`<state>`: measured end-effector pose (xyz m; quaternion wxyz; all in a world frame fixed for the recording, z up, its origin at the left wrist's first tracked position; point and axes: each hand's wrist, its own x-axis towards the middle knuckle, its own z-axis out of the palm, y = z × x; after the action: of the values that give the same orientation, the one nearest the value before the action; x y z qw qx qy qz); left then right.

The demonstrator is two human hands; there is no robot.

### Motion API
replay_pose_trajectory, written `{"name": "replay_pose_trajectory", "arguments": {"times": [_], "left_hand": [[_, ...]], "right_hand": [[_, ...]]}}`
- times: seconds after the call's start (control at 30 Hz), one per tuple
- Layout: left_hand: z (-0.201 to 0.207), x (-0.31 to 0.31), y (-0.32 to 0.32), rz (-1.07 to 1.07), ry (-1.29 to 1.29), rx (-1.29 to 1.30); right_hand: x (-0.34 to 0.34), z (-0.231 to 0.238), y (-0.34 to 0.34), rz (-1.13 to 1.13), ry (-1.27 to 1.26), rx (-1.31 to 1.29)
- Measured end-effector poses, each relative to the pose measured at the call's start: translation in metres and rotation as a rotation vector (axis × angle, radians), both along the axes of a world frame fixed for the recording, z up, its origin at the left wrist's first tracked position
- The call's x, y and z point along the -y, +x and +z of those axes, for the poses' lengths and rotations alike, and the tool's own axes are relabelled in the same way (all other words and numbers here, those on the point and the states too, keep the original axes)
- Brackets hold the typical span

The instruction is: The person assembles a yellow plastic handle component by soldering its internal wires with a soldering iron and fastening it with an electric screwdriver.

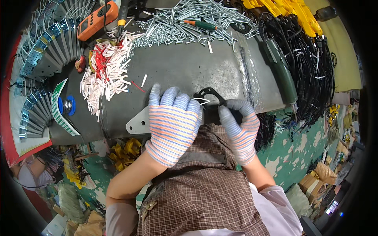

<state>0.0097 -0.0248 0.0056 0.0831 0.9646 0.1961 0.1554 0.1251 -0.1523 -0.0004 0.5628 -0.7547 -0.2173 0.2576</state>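
Both my hands wear striped gloves. My left hand [173, 122] lies over a pale grey metal plate [138, 122] with holes, gripping it at the table's near edge; its thumb is mostly hidden. Thin white wires [202, 100] stick out beside its index finger. My right hand [241, 128] pinches the end of a black curved piece [212, 92] between thumb and forefinger. That piece arches over the table just right of the wires. How it joins the plate is hidden behind my left hand.
Screws [197, 23] and a green-orange screwdriver [201, 24] lie at the back. White sleeves [112, 74] are heaped left, near an orange meter [97, 20], a solder spool [67, 105] and rows of metal parts [37, 106]. To the right are a green power tool [280, 70] and black cords [311, 74].
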Motion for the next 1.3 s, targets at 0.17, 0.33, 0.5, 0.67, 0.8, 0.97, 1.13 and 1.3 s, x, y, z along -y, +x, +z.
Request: {"name": "replay_pose_trajectory", "arguments": {"times": [0.17, 0.33, 0.5, 0.67, 0.8, 0.97, 1.13, 1.3], "left_hand": [[0.005, -0.002, -0.01, -0.02, -0.127, 0.067], [-0.011, -0.019, -0.044, 0.066, -0.236, 0.179], [-0.004, -0.021, -0.034, 0.074, -0.258, 0.121], [-0.008, -0.027, -0.03, 0.008, -0.255, 0.103], [-0.012, -0.02, -0.042, 0.058, -0.185, 0.125], [-0.013, -0.022, -0.04, 0.033, -0.175, 0.134], [-0.014, -0.024, -0.033, 0.05, -0.179, 0.134], [-0.011, -0.025, -0.027, 0.053, -0.184, 0.102]], "right_hand": [[-0.008, -0.008, -0.018, 0.185, 0.096, 0.305], [-0.022, -0.007, -0.017, 0.45, 0.125, 0.447], [-0.024, 0.007, -0.018, 0.424, 0.103, 0.294], [-0.026, -0.003, -0.017, 0.464, 0.056, 0.476], [-0.028, 0.005, -0.022, 0.531, -0.027, 0.542], [-0.024, 0.001, -0.02, 0.512, 0.0, 0.499], [-0.026, -0.014, -0.013, 0.569, 0.055, 0.534], [-0.03, -0.001, -0.002, 0.676, -0.068, 0.455]]}}
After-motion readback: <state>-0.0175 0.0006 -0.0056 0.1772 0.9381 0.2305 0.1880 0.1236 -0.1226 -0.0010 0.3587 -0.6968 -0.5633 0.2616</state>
